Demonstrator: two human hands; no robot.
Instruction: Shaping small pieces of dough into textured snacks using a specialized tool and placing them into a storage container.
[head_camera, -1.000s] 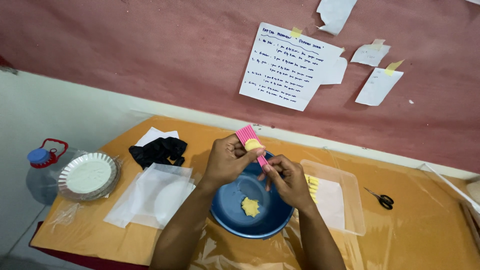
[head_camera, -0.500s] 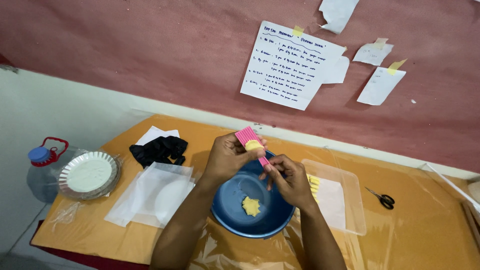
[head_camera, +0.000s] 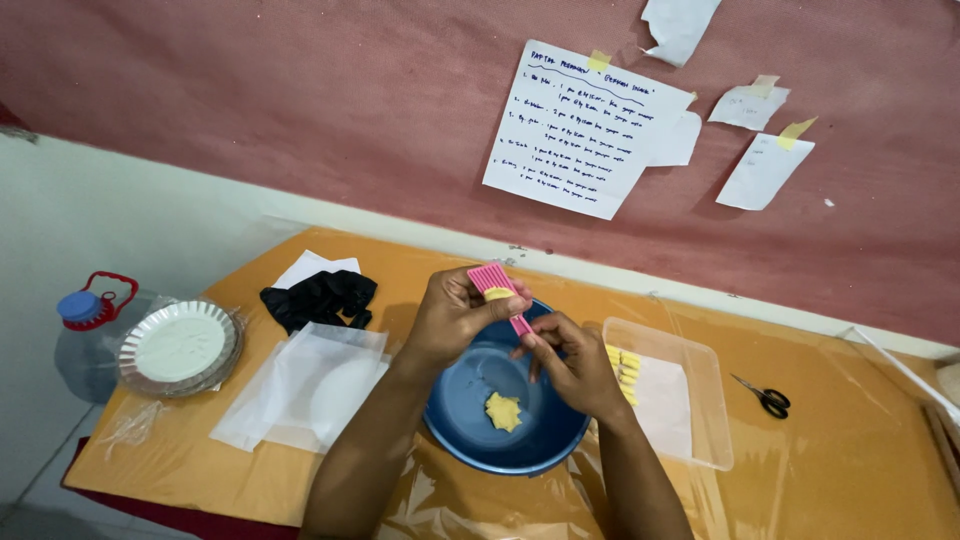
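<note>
Comparing this moment with the two earlier pictures, little change was seen: the pink ridged comb (head_camera: 495, 283) was held at mid-frame above the blue bowl (head_camera: 505, 415) as before, clamped in the left hand (head_camera: 452, 318), a small yellow dough piece (head_camera: 498, 294) pressed on its ridges under the thumb. The right hand (head_camera: 572, 362) was closed on the comb's handle. One dough lump (head_camera: 503, 411) lay in the bowl, shaped pieces (head_camera: 622, 370) in the clear tray (head_camera: 700, 420) at right.
</note>
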